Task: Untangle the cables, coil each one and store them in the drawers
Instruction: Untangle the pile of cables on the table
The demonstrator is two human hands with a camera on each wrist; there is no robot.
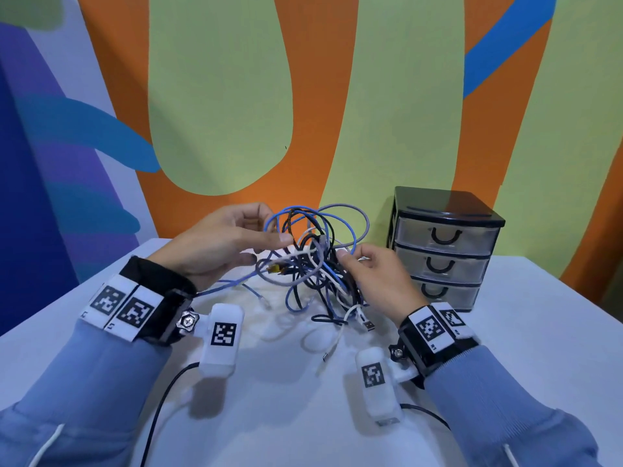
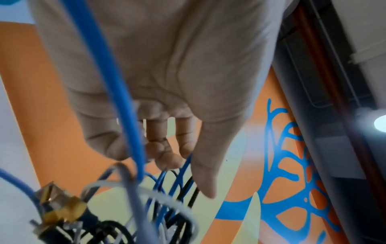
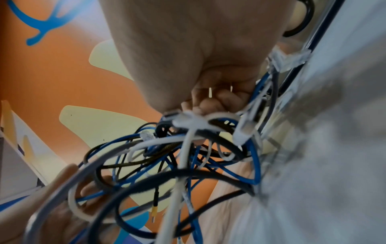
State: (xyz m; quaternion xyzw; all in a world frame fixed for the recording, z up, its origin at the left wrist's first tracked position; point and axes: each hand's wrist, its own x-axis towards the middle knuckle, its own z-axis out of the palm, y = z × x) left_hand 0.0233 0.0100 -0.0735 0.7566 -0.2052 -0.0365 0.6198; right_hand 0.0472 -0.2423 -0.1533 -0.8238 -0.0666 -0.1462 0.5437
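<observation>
A tangle of blue, black, white and grey cables (image 1: 313,261) hangs over the white table (image 1: 505,332), its lower ends trailing on the top. My left hand (image 1: 273,227) reaches in from the left, fingers curled over a blue cable (image 1: 337,220) loop and thumb under it. In the left wrist view that left hand (image 2: 183,161) has blue strands between curled fingers and thumb. My right hand (image 1: 347,257) grips the bundle's right side. In the right wrist view the right hand (image 3: 200,109) curls around white cable (image 3: 181,156) and a white plug (image 3: 188,121).
A black three-drawer unit (image 1: 441,247) with clear fronts stands at the back right, all drawers closed, close to my right hand. A USB plug (image 1: 369,325) and a white cable end (image 1: 325,357) lie on the table. A painted wall rises behind the table.
</observation>
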